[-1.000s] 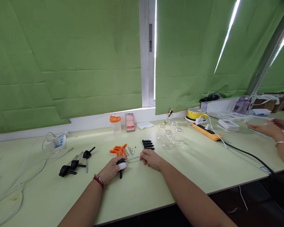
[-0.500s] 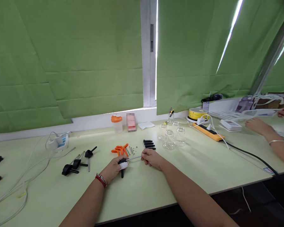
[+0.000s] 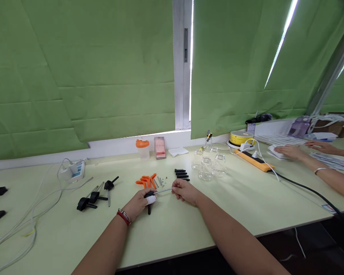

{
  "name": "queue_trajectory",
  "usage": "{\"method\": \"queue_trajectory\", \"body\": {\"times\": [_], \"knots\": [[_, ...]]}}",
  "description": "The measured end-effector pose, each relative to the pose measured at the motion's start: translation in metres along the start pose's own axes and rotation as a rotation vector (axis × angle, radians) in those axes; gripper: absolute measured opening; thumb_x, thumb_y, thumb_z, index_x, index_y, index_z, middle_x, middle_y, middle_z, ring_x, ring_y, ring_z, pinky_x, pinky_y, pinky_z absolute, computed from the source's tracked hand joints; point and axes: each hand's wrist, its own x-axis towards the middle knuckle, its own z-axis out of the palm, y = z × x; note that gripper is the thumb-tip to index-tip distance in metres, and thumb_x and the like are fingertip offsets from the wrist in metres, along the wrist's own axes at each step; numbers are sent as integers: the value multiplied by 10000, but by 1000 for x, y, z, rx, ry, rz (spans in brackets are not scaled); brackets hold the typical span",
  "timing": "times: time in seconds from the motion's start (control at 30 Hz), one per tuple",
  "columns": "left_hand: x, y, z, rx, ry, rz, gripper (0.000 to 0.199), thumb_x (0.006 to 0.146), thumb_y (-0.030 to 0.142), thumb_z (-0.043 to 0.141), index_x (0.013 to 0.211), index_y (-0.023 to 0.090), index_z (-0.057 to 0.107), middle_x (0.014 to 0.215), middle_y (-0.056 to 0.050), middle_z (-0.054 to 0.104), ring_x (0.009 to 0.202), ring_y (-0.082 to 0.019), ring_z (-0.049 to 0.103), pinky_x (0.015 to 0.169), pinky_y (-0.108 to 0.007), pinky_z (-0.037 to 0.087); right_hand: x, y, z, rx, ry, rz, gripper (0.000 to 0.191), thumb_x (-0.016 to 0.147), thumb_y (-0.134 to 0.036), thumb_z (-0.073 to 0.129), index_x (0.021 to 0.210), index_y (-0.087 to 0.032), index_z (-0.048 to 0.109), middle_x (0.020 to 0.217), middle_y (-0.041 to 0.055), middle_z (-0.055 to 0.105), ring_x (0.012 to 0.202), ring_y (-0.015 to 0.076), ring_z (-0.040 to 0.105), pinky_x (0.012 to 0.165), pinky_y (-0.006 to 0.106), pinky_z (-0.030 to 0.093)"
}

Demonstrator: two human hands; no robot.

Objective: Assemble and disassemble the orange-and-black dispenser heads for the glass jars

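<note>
My left hand, with white tape round a finger, is closed on a black part with a metal rod. A black stub of that part points down below my fingers. My right hand pinches the rod's far end; whether it holds some small piece there is hidden. Just beyond my left hand lie orange angled pieces, beside several small metal pins and bits. Several black ribbed pieces are lined up beyond my right hand. To the left rest black parts with metal rods, similar to the held one.
Glass jars, one holding tools, stand behind my right hand. An orange-lidded cup and a pink box are at the back. Cables cross the left side. Right are an orange power strip and another person's hands on white flat items.
My hands keep nearly the same pose on the rod. The other person's hands have moved left and lowered a flat clear or white item toward the table. The view has shifted slightly.
</note>
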Motion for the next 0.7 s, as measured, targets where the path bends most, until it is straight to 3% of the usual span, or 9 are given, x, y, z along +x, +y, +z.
{"method": "queue_trajectory", "body": {"times": [0.3,0.7], "knots": [[2,-6,-3,16,-9,10,424,705,375,634,1078,179,582,709,21,526,688,-146,462,631,-253,353,-2,-4,1,-57,10,37,191,823,-321,485,706,-174,516,497,-49,487,424,64,387,405,181,311],[4,-9,-3,1,-12,17,425,708,373,636,1081,177,578,709,24,519,680,-138,456,625,-247,347,0,-3,5,-142,41,46,269,867,-349,421,697,-174,534,466,-40,466,424,78,373,412,192,307]]}}
